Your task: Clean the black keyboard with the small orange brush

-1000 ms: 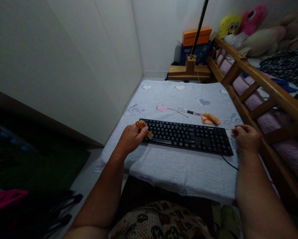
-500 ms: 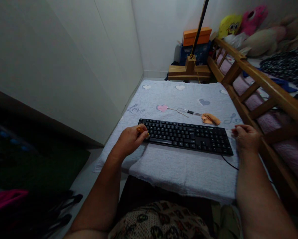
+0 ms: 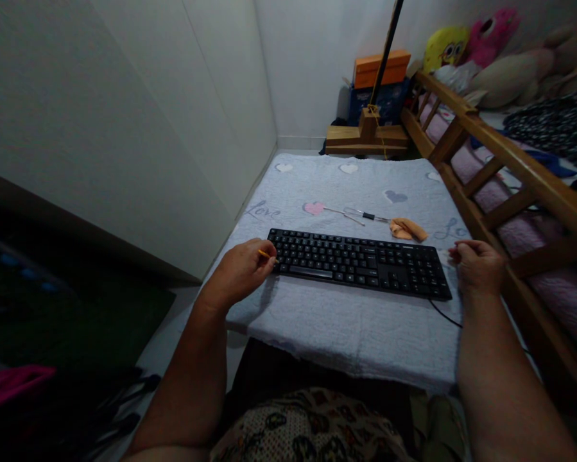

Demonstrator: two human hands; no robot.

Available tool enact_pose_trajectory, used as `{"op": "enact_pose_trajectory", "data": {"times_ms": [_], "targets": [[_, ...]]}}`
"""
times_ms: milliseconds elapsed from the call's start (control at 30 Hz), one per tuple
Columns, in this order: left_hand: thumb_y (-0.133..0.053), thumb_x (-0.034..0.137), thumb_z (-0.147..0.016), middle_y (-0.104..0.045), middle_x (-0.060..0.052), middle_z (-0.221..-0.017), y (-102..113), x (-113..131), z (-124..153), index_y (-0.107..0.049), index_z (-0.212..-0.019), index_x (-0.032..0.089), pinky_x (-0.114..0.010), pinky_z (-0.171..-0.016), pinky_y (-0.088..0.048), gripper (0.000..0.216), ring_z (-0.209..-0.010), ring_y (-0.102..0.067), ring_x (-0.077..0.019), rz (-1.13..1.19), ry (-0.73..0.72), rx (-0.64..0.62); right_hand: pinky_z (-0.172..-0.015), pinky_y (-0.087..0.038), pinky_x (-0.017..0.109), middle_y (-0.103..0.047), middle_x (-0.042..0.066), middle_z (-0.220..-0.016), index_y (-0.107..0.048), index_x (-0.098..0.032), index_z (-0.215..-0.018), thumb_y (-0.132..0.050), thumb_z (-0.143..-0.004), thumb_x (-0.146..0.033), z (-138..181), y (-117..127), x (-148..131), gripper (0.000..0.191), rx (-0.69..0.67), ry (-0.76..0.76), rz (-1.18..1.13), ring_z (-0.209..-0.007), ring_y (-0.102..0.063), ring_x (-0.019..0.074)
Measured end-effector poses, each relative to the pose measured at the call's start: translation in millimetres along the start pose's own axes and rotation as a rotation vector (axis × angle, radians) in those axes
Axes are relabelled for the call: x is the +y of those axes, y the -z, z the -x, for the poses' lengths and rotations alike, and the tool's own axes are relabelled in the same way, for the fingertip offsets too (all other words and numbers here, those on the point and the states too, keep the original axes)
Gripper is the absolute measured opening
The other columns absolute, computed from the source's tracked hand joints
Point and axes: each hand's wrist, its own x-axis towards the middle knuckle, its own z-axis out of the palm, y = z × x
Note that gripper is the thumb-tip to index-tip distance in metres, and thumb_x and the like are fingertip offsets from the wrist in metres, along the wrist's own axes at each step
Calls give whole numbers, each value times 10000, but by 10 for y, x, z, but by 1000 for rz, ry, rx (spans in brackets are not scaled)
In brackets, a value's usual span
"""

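Note:
A black keyboard [image 3: 360, 261] lies across a pale quilted mat [image 3: 346, 321] with heart patterns. My left hand [image 3: 242, 269] is closed round a small orange tool [image 3: 264, 254] at the keyboard's left end; only a sliver of the tool shows. My right hand [image 3: 475, 266] rests curled at the keyboard's right end, fingers closed, what it holds hidden. The keyboard's cable [image 3: 445, 314] trails off the near right corner.
Behind the keyboard lie a thin metal tool [image 3: 360, 214] and a crumpled orange cloth [image 3: 406, 229]. A wooden bed rail [image 3: 504, 163] runs along the right, with plush toys [image 3: 466, 48] on the bed. A wooden stand [image 3: 368, 135] and orange box [image 3: 382, 67] sit at the far wall.
My left hand has drawn back left from over the keyboard's corner keys to just off its left edge, and the orange tool is now mostly hidden. The right hand has not moved.

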Motion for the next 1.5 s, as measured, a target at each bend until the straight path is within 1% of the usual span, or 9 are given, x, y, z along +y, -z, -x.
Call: {"op": "enact_pose_trajectory", "data": {"times_ms": [167, 367, 700, 833, 1067, 1233, 1333, 1433, 1500], "targets": [[-609, 219, -916, -756, -55, -877, -53, 71, -87, -696, -871, 231, -311, -688, -440, 98, -758, -671, -203, -56, 27, -63, -513, -522, 174, -679, -7, -632, -740, -176, -792, -699, -628, -256, -13, 13, 24, 187, -4, 3, 5, -583, -633, 124], [-591, 215, -945, -762, -57, -875, -73, 170, -199, -687, -901, 218, -313, -711, -445, 106, -791, -684, -207, -49, 35, -131, -487, -513, 186, -679, -4, -633, -732, -185, -773, -685, -623, -248, -9, 8, 5, 170, 6, 6, 20, -574, -624, 132], [-588, 202, -975, -751, -25, -853, -183, 252, -269, -690, -906, 204, -292, -736, -460, 123, -798, -682, -178, 170, -65, -189, -489, -513, 190, -684, 1, -634, -736, -185, -799, -698, -628, -265, -39, 20, 70, 192, -10, 17, 5, -580, -635, 140], [-594, 216, -965, -733, -22, -845, -294, 236, -284, -693, -906, 203, -284, -710, -455, 116, -778, -659, -171, 279, -96, -177, -494, -518, 189, -678, -5, -629, -735, -188, -797, -698, -620, -260, -8, 11, 32, 195, -9, 3, -7, -583, -632, 139], [-608, 305, -942, -645, -8, -768, -461, 206, -287, -684, -895, 191, -254, -618, -412, 145, -683, -563, -143, 517, -48, -172, -486, -501, 188, -669, -5, -622, -728, -188, -777, -686, -614, -250, 31, -1, -32, 179, 3, -5, 10, -580, -625, 139], [-674, 425, -917, -618, -5, -773, -548, 222, -266, -669, -894, 187, -255, -649, -467, 239, -697, -584, -137, 756, -20, -158, -496, -502, 195, -671, -6, -622, -728, -184, -775, -679, -619, -240, 23, 5, -27, 173, 5, 10, 18, -571, -623, 137], [-714, 487, -879, -623, -5, -785, -558, 215, -247, -648, -885, 192, -257, -655, -488, 303, -698, -588, -134, 907, 16, -102, -506, -503, 197, -671, -5, -621, -728, -180, -778, -678, -632, -240, 14, 7, -20, 165, 1, 13, 33, -572, -626, 138], [-711, 514, -862, -633, -6, -768, -511, 150, -213, -649, -895, 198, -268, -645, -492, 324, -685, -584, -143, 905, 55, -19, -513, -509, 203, -674, -8, -623, -726, -180, -781, -674, -639, -237, 5, 8, -8, 162, 4, 20, 42, -567, -624, 136], [-683, 500, -878, -635, -6, -740, -442, 94, -177, -648, -876, 200, -277, -639, -484, 302, -675, -585, -153, 790, 72, 47, -514, -514, 205, -678, -10, -628, -727, -181, -782, -678, -638, -241, -2, 9, 3, 164, 5, 22, 34, -566, -624, 136]]}}
